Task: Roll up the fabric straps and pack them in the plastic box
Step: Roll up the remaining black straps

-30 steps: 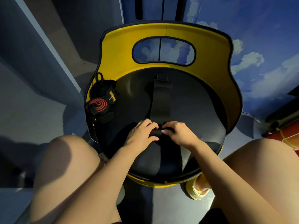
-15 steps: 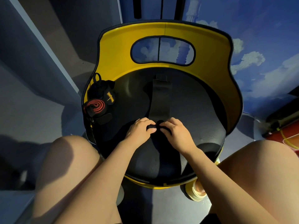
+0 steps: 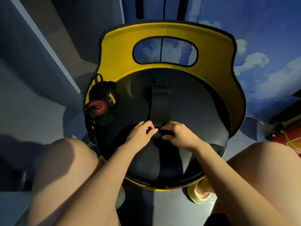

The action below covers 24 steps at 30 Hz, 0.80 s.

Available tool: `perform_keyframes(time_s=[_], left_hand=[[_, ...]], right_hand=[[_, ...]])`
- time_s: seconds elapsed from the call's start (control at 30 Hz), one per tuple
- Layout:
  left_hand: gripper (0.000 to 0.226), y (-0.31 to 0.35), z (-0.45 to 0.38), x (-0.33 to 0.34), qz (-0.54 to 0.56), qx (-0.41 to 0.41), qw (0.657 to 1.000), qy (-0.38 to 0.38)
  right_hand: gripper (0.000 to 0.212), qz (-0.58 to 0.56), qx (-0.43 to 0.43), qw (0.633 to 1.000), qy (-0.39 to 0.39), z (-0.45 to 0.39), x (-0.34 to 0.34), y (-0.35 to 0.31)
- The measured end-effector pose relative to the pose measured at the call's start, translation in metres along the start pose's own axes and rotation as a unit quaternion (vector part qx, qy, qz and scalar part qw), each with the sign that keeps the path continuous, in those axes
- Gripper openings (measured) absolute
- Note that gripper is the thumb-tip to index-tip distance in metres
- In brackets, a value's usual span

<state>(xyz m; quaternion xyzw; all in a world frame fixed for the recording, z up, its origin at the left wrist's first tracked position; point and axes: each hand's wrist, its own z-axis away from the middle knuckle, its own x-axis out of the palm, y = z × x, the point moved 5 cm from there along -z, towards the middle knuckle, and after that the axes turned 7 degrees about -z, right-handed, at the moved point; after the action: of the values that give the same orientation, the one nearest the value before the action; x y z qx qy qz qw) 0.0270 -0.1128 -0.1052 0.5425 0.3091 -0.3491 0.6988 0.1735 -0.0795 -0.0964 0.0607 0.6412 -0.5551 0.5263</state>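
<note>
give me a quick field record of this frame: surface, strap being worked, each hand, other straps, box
surface: black seat of a yellow chair
strap in work: black strap lying flat down the seat, its near end rolled
left hand: gripping the roll's left side
right hand: gripping the roll's right side
other straps: red-and-black rolled strap and black bundle with a yellow label at the seat's left edge
plastic box: not in view

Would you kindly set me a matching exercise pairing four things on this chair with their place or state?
1. Left hand
2. Red-spiral roll
3. Black strap
4. Backrest

a. yellow, with an oval cut-out
b. at the seat's left edge
c. gripping the roll's left end
d. flat along the seat's middle

Pairs: 1-c, 2-b, 3-d, 4-a
</note>
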Motion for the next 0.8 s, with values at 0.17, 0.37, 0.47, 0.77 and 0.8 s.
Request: perform_keyframes(time_s=[0.17,0.37,0.47,0.77,0.8], left_hand=[[0.04,-0.002,0.01,0.005,-0.025,0.022,0.998,-0.044],[0.041,0.002,0.021,0.005,-0.061,0.068,0.995,-0.047],[0.036,0.004,0.023,0.003,-0.08,0.095,0.992,-0.014],[0.035,0.0,0.002,0.001,-0.007,0.052,0.997,-0.049],[0.039,-0.001,0.0,0.001,-0.008,0.043,0.998,-0.055]], right_hand=[[0.035,-0.007,0.028,0.997,-0.068,-0.001,0.004,0.001],[0.025,-0.064,0.091,0.986,-0.127,0.002,0.006,0.008],[0.025,-0.061,0.092,0.988,-0.109,0.002,0.005,0.008],[0.027,-0.029,-0.012,0.992,0.121,0.01,0.002,-0.004],[0.03,-0.005,-0.034,0.992,0.122,0.013,0.003,-0.006]])
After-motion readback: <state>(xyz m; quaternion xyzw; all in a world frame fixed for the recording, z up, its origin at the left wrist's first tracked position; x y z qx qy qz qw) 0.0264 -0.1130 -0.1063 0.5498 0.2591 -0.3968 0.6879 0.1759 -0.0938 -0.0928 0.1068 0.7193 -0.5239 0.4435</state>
